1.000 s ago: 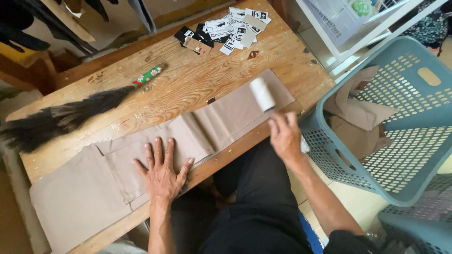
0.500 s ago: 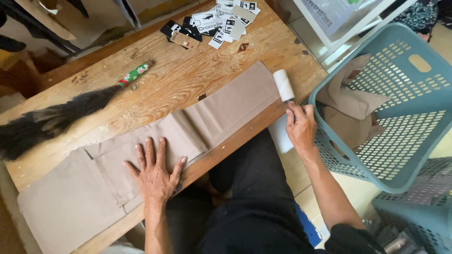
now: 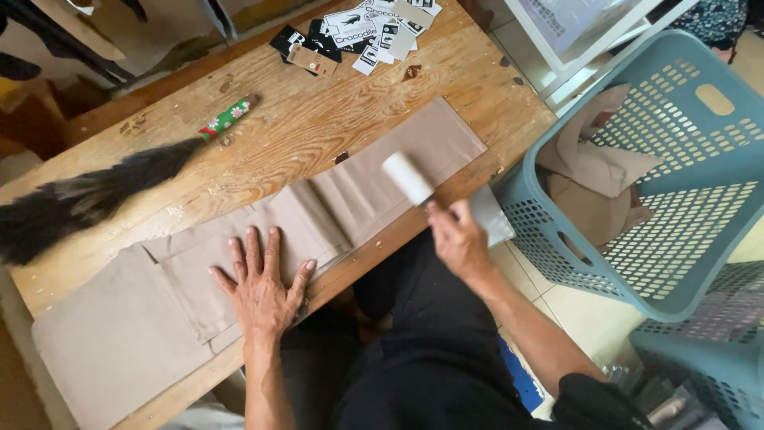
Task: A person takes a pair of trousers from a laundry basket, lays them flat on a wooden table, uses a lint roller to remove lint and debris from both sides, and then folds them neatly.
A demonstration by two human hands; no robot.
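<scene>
1. on the wooden bench (image 3: pixel 318 119) lie folded beige trousers (image 3: pixel 263 255), stretched flat along the near edge, with pressed creases and a smooth, plain cloth.
2. left hand (image 3: pixel 259 283) rests open, palm down, fingers spread, on the trousers near the middle.
3. right hand (image 3: pixel 458 239) is closed around the handle of a white lint roller (image 3: pixel 407 177); the roller head sits on the trouser leg, tilted toward the far side.
4. a dark feather duster (image 3: pixel 103 191) with a patterned handle lies beyond the trousers.
5. black and white paper tags (image 3: pixel 358 32) are piled at the far edge.
6. a blue plastic basket (image 3: pixel 676 239) beside the bench holds more beige cloth.
</scene>
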